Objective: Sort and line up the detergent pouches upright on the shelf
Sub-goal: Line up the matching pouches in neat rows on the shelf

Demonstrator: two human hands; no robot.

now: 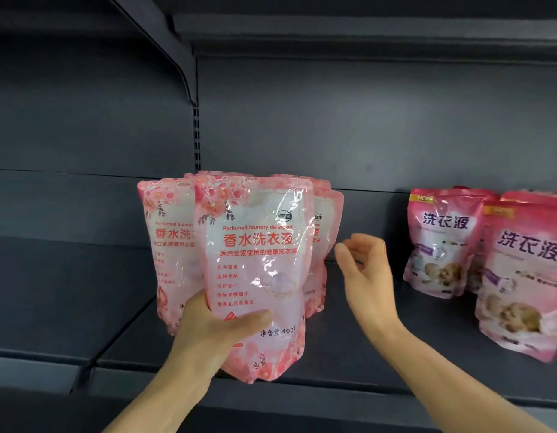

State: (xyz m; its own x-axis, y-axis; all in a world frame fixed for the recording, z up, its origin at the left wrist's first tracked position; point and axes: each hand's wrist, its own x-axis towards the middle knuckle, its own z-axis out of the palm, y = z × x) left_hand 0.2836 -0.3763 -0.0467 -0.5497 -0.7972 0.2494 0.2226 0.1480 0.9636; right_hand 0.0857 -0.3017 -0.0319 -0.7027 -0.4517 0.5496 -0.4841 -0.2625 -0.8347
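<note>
A light pink floral detergent pouch (255, 264) stands upright at the front of the dark shelf (349, 364). My left hand (218, 326) grips its lower part, thumb across the front. Behind it stand more of the same pouches: one on the left (168, 245), one on the right (322, 245), and others mostly hidden. My right hand (364, 270) hovers just right of this group with fingers loosely curled, holding nothing. Further right stand darker pink pouches, one at the back (442, 242) and one nearer the front (523, 276).
The shelf's back panel (364, 126) rises behind the pouches, with a slotted upright (196, 135) and a bracket above. An upper shelf (333, 29) overhangs. Bare shelf lies between the two pouch groups and to the left.
</note>
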